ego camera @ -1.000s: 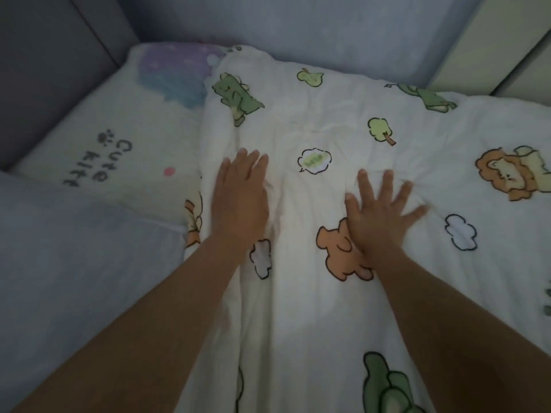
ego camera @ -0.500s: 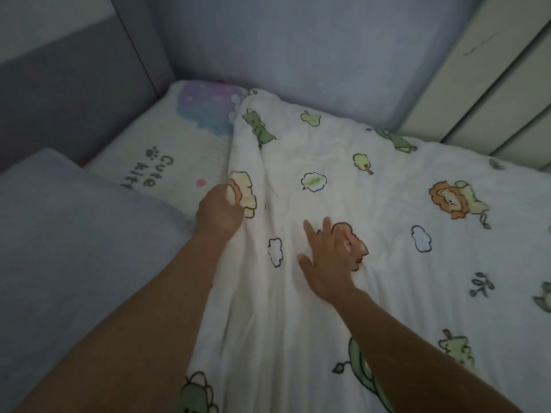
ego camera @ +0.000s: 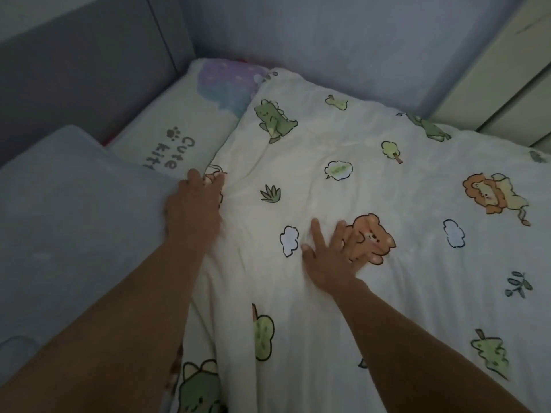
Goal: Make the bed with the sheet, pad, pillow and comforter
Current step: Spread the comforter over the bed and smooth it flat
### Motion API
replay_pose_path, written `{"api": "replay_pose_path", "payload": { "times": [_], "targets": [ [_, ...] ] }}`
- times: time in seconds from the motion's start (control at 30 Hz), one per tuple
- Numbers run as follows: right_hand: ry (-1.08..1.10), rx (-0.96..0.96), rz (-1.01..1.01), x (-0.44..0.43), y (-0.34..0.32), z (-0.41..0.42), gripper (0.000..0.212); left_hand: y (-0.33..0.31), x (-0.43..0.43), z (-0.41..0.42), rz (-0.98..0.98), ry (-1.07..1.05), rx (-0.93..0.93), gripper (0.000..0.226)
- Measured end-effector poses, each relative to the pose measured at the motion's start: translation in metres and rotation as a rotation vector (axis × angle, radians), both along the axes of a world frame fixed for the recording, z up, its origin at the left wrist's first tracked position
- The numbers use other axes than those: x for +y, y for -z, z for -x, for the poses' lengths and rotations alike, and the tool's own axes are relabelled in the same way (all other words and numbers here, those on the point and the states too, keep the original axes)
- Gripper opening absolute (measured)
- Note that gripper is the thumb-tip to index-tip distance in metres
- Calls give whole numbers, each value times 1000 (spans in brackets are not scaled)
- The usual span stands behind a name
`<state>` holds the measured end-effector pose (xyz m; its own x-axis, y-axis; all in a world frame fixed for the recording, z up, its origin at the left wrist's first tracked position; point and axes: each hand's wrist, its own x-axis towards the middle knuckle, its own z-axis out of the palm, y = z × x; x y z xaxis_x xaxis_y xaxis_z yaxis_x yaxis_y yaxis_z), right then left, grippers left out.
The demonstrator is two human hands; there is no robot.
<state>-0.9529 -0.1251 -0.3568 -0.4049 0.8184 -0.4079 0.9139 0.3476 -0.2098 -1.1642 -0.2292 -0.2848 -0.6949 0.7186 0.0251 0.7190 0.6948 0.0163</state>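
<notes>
The white comforter (ego camera: pixel 372 180), printed with cartoon dinosaurs, lions, bears and trees, lies spread over the bed and reaches the far wall. My left hand (ego camera: pixel 195 204) rests on its left edge, fingers stretched forward onto the fabric beside the pillow. My right hand (ego camera: pixel 331 257) presses flat on the comforter with fingers spread, partly over an orange bear print. A white pillow (ego camera: pixel 179 132) with "Cute kitty" lettering and a purple-blue patch lies at the head of the bed, its right side tucked under the comforter's edge. Sheet and pad are hidden.
A grey-blue cushion (ego camera: pixel 74 210) lies at the left, against the white pillow. Behind it rises a grey padded headboard (ego camera: pixel 74 70). A bluish wall (ego camera: pixel 328 40) runs along the far side, and pale cabinet panels (ego camera: pixel 512 79) stand at the right.
My left hand has let go of the gripped comforter edge and now lies stretched along it. The comforter's left edge has spread leftward toward the pillow. My right hand stays flat by the bear print.
</notes>
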Motion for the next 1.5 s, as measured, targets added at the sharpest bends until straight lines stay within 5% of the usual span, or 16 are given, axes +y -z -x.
{"api": "replay_pose_path", "payload": {
  "times": [0.33, 1.5],
  "targets": [
    [41, 42, -304, -13, 36, 2, 59, 37, -2, 23, 80, 10, -45, 72],
    [62, -6, -362, 0, 52, 10, 64, 67, 12, 35, 12, -28, -134, 68]
  ]
}}
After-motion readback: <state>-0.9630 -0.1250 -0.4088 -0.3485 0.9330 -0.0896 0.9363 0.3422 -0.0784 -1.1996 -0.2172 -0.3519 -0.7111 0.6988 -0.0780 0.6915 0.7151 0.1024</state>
